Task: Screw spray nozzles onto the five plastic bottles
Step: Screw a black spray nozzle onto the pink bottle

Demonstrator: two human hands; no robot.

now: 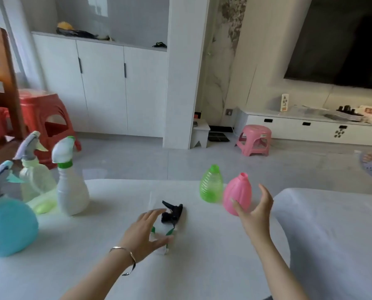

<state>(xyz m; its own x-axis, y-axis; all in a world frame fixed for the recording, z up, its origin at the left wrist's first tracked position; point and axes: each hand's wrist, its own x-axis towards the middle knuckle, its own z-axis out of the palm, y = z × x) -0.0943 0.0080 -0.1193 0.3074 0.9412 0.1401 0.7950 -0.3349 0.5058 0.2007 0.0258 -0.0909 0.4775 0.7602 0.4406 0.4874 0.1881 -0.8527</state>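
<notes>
The left hand point(146, 229) spreads open over a white-and-green nozzle point(166, 237) lying on the white table point(202, 267), gripping nothing clearly. Just beyond lies a black nozzle point(173, 212), its trigger pointing away to the left. The right hand point(255, 211), fingers curved open, sits beside the upright, ribbed pink bottle point(238, 192), neck bare. A translucent green bottle point(211, 185) stands next to it.

White table point(224, 267) carries: blue bottle point(8, 228), pale green bottle point(36, 180) and white bottle point(71, 191) at left, all nozzled; black nozzle point(173, 212) and white-green nozzle point(166, 239) lying centre; capless green bottle point(211, 187) and pink bottle point(238, 193) right.
</notes>
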